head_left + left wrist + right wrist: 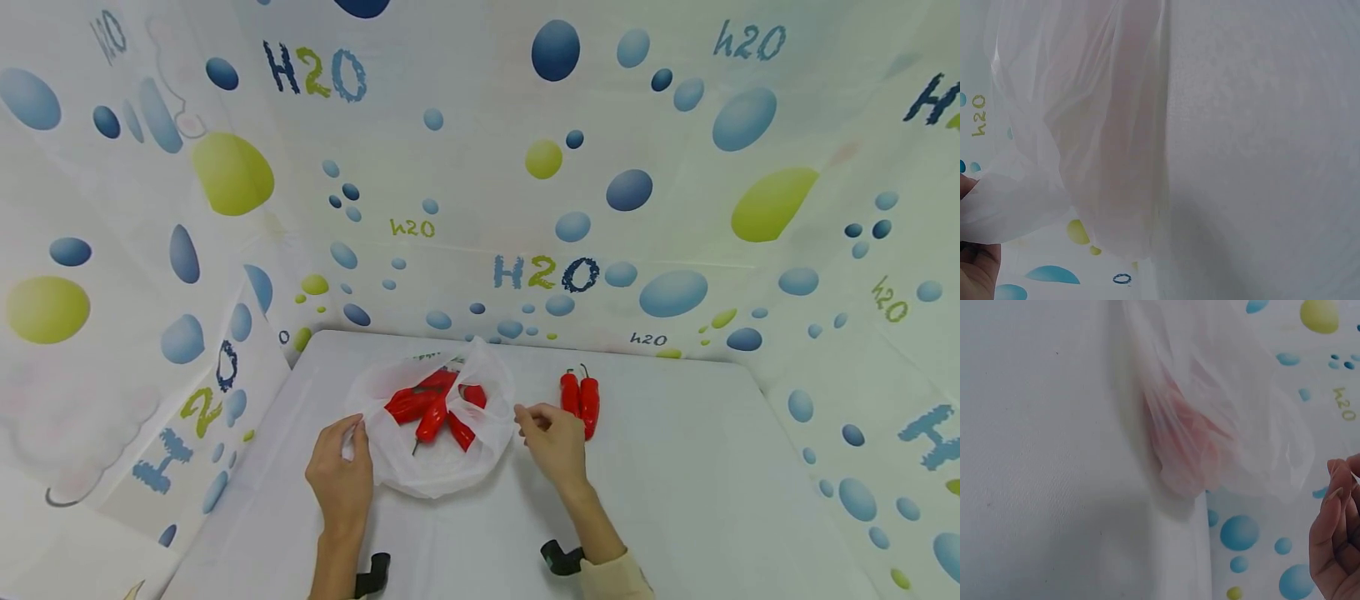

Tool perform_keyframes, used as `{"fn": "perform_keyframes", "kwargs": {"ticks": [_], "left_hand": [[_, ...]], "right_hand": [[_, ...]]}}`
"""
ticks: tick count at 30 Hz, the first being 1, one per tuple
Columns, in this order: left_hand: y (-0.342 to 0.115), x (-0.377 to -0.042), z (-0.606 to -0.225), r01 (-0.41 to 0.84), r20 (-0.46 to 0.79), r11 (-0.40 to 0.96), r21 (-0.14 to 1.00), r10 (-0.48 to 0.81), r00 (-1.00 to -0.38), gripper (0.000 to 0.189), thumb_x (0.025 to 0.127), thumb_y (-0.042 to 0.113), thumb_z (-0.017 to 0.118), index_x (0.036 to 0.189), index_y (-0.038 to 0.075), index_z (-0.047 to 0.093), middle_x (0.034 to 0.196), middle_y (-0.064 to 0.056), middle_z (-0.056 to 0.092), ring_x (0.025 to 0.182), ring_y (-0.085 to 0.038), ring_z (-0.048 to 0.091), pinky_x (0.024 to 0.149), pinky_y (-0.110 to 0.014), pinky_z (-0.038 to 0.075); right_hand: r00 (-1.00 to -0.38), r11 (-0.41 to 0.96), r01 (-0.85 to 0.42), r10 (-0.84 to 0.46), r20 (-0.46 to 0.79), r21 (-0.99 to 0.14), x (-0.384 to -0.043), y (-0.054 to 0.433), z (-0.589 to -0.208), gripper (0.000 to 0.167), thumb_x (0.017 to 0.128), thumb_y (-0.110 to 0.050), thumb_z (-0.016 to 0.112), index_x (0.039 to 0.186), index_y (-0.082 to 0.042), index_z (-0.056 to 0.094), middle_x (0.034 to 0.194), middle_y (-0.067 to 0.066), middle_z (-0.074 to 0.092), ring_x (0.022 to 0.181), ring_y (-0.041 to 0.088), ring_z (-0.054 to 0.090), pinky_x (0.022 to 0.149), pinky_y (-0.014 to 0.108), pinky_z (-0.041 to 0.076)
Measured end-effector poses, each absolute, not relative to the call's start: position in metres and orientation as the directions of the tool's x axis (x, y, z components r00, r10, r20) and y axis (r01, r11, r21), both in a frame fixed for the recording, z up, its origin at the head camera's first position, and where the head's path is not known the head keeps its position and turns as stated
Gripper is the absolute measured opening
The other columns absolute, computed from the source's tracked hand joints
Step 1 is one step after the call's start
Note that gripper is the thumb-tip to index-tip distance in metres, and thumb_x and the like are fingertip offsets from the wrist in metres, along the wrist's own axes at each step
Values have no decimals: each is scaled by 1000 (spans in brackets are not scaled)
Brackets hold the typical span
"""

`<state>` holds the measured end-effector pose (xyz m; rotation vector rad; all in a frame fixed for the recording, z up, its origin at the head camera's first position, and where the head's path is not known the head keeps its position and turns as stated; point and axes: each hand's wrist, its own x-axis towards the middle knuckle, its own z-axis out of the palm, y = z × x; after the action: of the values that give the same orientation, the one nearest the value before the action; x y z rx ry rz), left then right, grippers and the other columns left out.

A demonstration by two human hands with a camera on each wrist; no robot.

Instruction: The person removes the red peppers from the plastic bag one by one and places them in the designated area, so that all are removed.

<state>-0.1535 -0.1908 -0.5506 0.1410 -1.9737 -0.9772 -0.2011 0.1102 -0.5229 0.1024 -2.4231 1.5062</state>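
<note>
A thin white plastic bag (427, 479) lies on the table with its mouth spread, several red peppers (432, 417) inside. At the bag's left edge my left hand (341, 471) pinches the film between thumb and fingers; the left wrist view shows the film (1016, 206) running between them. My right hand (553, 442) is beside the bag's right edge with its fingers loosely bent. In the right wrist view a small gap separates these fingers (1335, 512) from the bag (1291, 450), and nothing shows in them. Through the film, the peppers appear only as a red blur.
Two red peppers (589, 407) lie side by side on the white table (675, 467), just beyond my right hand. Printed sheets (480, 167) with coloured dots and lettering stand round the back and sides. A black wrist mount (561, 557) sits on each forearm.
</note>
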Motion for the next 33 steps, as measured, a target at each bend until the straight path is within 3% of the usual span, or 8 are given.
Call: {"fn": "perform_keyframes", "kwargs": {"ticks": [12, 26, 33], "left_hand": [[-190, -153, -549, 250, 661, 681, 688, -446, -604, 18, 98, 5, 70, 114, -1, 76, 111, -19, 74, 108, -31, 72, 105, -10, 41], [-189, -153, -550, 245, 659, 681, 691, -453, -600, 17, 97, 4, 72, 113, 0, 76, 111, -18, 75, 107, -31, 72, 105, -9, 41], [-190, -153, -551, 243, 658, 684, 688, -448, -605, 18, 98, 6, 70, 114, -1, 76, 111, -19, 74, 108, -31, 72, 105, -9, 41]], "right_hand": [[-950, 451, -278, -1, 311, -848, -193, 83, -515, 14, 97, -32, 77, 99, -19, 80, 79, -12, 72, 68, 8, 64, 62, 24, 60], [-907, 454, -421, -234, 350, -786, -186, 53, -518, 8, 96, -22, 78, 101, -16, 78, 85, -11, 72, 75, 4, 64, 69, 22, 59], [-900, 507, -418, -346, 267, -754, -188, 41, -520, 15, 96, -21, 77, 109, -13, 77, 92, -10, 72, 79, 4, 62, 72, 19, 57]]}}
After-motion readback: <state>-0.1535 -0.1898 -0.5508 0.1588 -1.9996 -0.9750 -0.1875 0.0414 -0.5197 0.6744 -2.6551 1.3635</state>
